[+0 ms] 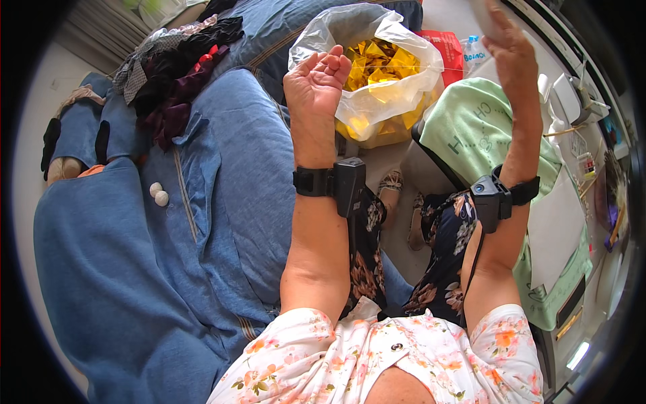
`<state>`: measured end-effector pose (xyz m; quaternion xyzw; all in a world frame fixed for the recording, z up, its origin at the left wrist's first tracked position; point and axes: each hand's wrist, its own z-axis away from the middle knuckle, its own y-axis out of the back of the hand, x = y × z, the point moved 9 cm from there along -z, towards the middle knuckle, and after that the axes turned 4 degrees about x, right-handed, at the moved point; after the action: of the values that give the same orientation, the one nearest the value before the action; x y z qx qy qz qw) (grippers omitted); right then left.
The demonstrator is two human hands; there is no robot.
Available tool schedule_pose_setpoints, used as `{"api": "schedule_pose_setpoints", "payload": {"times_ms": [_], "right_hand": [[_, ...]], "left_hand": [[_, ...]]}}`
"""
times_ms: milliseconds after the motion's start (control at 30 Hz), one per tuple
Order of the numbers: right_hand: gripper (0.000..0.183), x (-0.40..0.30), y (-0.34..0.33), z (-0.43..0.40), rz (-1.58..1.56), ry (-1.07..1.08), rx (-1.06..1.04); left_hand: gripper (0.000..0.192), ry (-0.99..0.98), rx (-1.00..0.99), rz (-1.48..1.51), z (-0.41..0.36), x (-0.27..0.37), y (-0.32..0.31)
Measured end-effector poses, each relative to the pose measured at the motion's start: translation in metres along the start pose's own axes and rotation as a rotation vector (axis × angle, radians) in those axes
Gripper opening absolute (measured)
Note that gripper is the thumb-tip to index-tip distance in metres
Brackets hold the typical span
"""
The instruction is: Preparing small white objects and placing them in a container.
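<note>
My left hand point(319, 83) is raised palm up with curled fingers, just left of a translucent plastic bag point(431, 63) full of folded gold foil pieces point(386, 60). A thin thread point(383, 66) runs from its fingertips across the bag's mouth towards the right. Higher at the right, my right hand point(515, 53) is blurred, its fingers pointing away from me; a pale blurred shape lies against them, and I cannot tell what it is. Both wrists wear black strapped devices.
At left, a blue fabric-covered sofa point(242, 146) holds piled clothes point(176, 76) and two small white balls point(159, 194). On the right, a green cloth point(469, 121), a white sheet point(555, 232) and a dark phone-like object point(571, 301) lie on a table. A red bag point(446, 53) stands behind.
</note>
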<state>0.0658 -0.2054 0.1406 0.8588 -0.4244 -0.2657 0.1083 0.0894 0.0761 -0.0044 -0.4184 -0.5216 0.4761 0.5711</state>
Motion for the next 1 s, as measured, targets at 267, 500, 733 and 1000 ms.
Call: {"api": "schedule_pose_setpoints", "payload": {"times_ms": [267, 500, 733, 1000], "right_hand": [[0.046, -0.007, -0.032, 0.018, 0.322, 0.268, -0.332], [0.042, 0.028, -0.015, 0.008, -0.399, -0.241, -0.282], [0.042, -0.017, 0.011, -0.009, -0.588, -0.054, -0.254], [0.042, 0.057, 0.030, -0.011, -1.915, -0.556, -0.002]], "left_hand": [[0.042, -0.077, -0.053, -0.018, -0.001, 0.010, -0.006], [0.044, -0.038, -0.031, 0.146, 0.000, 0.004, -0.003], [0.044, 0.014, -0.008, 0.154, -0.009, 0.005, 0.011], [0.042, 0.109, -0.018, 0.201, -0.008, -0.001, 0.010]]}}
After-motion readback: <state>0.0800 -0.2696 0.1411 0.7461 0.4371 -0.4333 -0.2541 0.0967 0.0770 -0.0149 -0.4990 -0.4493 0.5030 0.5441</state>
